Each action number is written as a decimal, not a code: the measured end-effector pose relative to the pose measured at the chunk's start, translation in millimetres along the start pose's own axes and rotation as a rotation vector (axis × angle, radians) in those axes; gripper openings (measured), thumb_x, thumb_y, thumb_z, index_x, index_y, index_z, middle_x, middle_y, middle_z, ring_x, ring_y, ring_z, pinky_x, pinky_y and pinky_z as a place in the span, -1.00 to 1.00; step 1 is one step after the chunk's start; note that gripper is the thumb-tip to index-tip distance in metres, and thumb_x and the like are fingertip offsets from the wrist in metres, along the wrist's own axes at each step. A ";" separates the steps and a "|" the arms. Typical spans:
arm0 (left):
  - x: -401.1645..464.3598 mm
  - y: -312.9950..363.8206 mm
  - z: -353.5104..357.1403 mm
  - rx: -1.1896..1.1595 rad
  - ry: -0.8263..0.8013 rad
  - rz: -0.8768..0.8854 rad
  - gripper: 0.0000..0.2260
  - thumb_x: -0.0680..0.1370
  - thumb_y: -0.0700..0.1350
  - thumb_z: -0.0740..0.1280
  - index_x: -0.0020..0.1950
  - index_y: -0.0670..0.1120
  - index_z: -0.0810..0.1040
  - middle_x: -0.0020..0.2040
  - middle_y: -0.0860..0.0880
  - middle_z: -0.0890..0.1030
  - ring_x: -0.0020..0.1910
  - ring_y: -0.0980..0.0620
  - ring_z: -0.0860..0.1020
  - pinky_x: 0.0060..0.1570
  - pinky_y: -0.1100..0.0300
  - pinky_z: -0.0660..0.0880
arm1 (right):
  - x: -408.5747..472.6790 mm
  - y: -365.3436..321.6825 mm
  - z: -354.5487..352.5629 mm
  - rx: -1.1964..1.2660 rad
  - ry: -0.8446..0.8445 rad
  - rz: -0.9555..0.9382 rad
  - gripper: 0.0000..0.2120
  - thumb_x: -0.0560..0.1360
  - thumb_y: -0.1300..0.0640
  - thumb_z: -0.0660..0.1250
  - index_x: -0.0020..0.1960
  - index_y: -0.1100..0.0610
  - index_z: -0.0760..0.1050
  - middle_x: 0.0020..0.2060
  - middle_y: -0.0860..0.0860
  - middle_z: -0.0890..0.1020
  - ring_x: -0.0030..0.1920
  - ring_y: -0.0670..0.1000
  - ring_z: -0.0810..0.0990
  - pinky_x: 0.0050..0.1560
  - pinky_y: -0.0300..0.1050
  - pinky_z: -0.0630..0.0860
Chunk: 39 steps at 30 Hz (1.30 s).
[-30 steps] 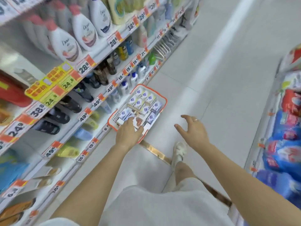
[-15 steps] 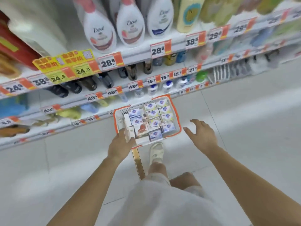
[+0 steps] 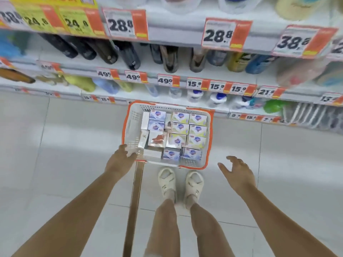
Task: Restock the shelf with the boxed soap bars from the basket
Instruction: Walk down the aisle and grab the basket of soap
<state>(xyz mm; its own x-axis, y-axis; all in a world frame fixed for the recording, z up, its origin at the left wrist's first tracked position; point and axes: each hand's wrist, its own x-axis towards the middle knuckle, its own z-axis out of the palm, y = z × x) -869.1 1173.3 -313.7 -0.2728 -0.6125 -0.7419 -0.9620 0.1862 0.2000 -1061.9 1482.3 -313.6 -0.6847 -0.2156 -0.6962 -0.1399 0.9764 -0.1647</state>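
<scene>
A white basket with an orange rim (image 3: 208, 138) stands on the floor in front of the shelves. It is packed with several boxed soap bars (image 3: 197, 130), blue-white ones and yellow-green ones, lying flat in rows. My left hand (image 3: 119, 160) rests on the basket's near left corner, fingers curled over the rim. My right hand (image 3: 238, 172) hovers to the right of the basket, fingers spread, holding nothing. The shelf unit (image 3: 167, 78) rises behind the basket with price tags along each edge.
Dark and coloured bottles (image 3: 128, 54) fill the middle shelves, white pump bottles (image 3: 216, 99) the lowest one. My two feet in pale sandals (image 3: 181, 182) stand just behind the basket. A brass floor strip (image 3: 134, 201) runs toward me. Tiled floor lies left and right.
The view has swung to face the shelves squarely, closer to them. My left hand stays at the basket's near left corner, and my right hand stays open beside it.
</scene>
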 end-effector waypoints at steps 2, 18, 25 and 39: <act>28.6 -7.3 21.4 -0.063 0.008 -0.076 -0.52 0.57 0.01 0.25 0.44 -0.12 0.27 0.34 -0.15 0.49 0.31 -0.18 0.44 0.26 0.03 0.35 | 28.2 11.5 24.7 0.070 -0.019 0.042 -0.51 0.54 -0.17 0.22 0.37 0.06 0.36 0.25 0.09 0.51 0.24 0.13 0.48 0.18 -0.02 0.42; 235.2 -101.2 122.2 -0.564 0.162 -0.435 -0.28 0.53 -0.09 0.35 0.53 -0.22 0.00 0.45 -0.24 0.28 0.40 -0.23 0.31 0.30 0.00 0.29 | 205.2 13.9 214.7 0.732 0.005 0.338 -0.13 0.45 0.02 0.44 0.56 0.04 -0.04 0.47 0.08 0.29 0.44 0.15 0.31 0.41 0.12 0.26; 186.9 -67.7 90.6 -0.439 0.302 -0.233 -0.40 0.49 -0.15 0.34 0.47 -0.18 0.18 0.11 -0.17 0.59 0.13 -0.16 0.53 0.08 0.12 0.40 | 173.8 -19.3 165.8 0.700 0.134 0.464 -0.32 0.42 0.06 0.46 0.44 0.13 0.25 0.14 0.12 0.59 0.22 0.17 0.51 0.27 0.03 0.37; 158.8 52.6 96.3 -0.840 0.022 -0.250 -0.70 0.52 0.00 0.31 -0.35 -0.11 0.43 -0.39 -0.04 0.43 -0.42 0.00 0.38 -0.38 0.23 0.31 | 152.7 -125.6 137.1 1.046 -0.078 0.292 -0.67 0.55 0.03 0.26 -0.35 0.07 0.29 -0.51 -0.04 0.27 -0.45 -0.03 0.22 -0.36 -0.13 0.21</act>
<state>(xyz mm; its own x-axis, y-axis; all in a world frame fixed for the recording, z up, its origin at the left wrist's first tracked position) -961.5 1159.8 -482.6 -0.0441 -0.5756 -0.8166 -0.6847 -0.5778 0.4443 -1050.8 1324.7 -495.1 -0.5401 -0.0139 -0.8415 0.7245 0.5012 -0.4733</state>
